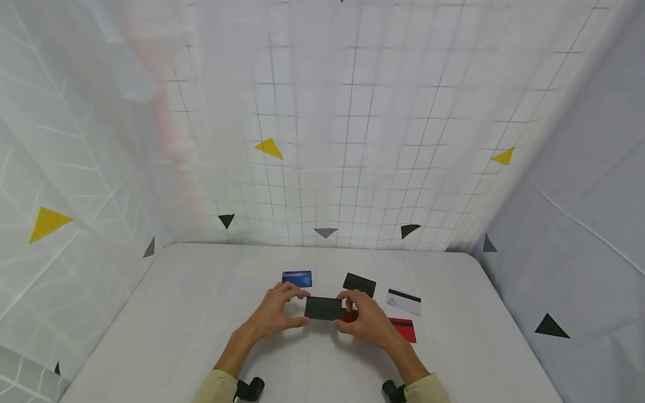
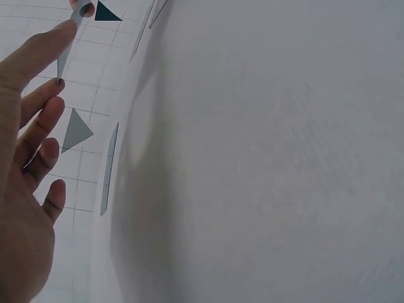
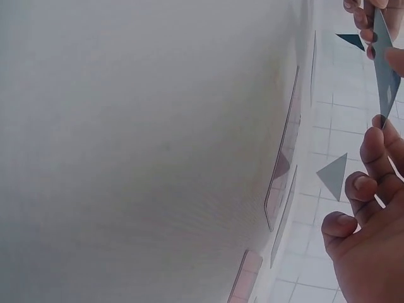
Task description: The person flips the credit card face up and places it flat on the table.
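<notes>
A dark green-black card (image 1: 323, 308) is held up level above the white table between both hands. My left hand (image 1: 274, 312) pinches its left end, thumb at the lower corner and a finger at the upper one. At the opposite end, my right hand (image 1: 367, 318) pinches the card in the same way. The left wrist view shows the left hand (image 2: 28, 145) with its other fingers loosely bent. Seen nearly edge-on, the card (image 3: 382, 76) spans thumb and finger of the right hand (image 3: 372, 240) in the right wrist view. Its markings are too small to read.
Several other cards lie on the table (image 1: 201, 313): a blue card (image 1: 297, 279), another dark card (image 1: 360, 284), a white card (image 1: 404, 303) with a black stripe, and a red striped card (image 1: 405, 331). Something red (image 1: 350, 315) shows partly behind the right hand. White sheeting surrounds the table.
</notes>
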The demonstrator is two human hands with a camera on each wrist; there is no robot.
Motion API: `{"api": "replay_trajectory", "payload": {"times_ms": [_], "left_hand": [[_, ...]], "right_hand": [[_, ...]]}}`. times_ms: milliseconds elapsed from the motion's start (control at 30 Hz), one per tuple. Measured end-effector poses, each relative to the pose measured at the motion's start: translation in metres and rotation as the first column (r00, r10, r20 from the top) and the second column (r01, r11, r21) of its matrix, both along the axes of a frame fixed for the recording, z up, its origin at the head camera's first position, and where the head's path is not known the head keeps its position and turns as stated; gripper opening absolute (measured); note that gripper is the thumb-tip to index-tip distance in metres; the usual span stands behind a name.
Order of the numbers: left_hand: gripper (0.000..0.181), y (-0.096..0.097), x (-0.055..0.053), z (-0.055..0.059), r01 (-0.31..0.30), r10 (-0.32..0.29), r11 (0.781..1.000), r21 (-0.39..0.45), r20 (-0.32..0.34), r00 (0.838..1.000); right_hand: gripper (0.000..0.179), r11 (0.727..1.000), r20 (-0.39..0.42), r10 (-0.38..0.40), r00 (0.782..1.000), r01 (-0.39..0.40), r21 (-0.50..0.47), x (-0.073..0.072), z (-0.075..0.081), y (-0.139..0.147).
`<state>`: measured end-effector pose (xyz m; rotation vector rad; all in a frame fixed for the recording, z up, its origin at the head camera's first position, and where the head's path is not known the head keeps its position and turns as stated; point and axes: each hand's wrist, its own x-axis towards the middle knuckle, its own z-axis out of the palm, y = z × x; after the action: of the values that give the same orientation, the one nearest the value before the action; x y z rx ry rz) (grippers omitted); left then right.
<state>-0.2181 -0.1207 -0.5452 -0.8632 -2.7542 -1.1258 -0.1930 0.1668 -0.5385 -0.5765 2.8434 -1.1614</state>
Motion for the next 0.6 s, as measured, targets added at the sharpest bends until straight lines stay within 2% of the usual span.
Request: {"api": "replay_trajectory", "payload": {"times_ms": [233, 600], "left_hand": [[0.053, 0.0008, -0.0005, -0.0024, 0.002, -0.002, 1.000, -0.004, -0.003, 1.000], [0.052, 0.0055, -0.0002, 0.0001, -0.002, 0.002, 1.000, -0.026, -0.006, 1.000]], "right_hand": [[0.051, 0.999, -0.005, -0.008, 1.000, 0.008, -0.037, 0.0004, 0.0004, 0.0009], [0.052, 0.996, -0.036, -0.006, 0.999, 0.003, -0.089, -0.0002, 0.0016, 0.0043]]}}
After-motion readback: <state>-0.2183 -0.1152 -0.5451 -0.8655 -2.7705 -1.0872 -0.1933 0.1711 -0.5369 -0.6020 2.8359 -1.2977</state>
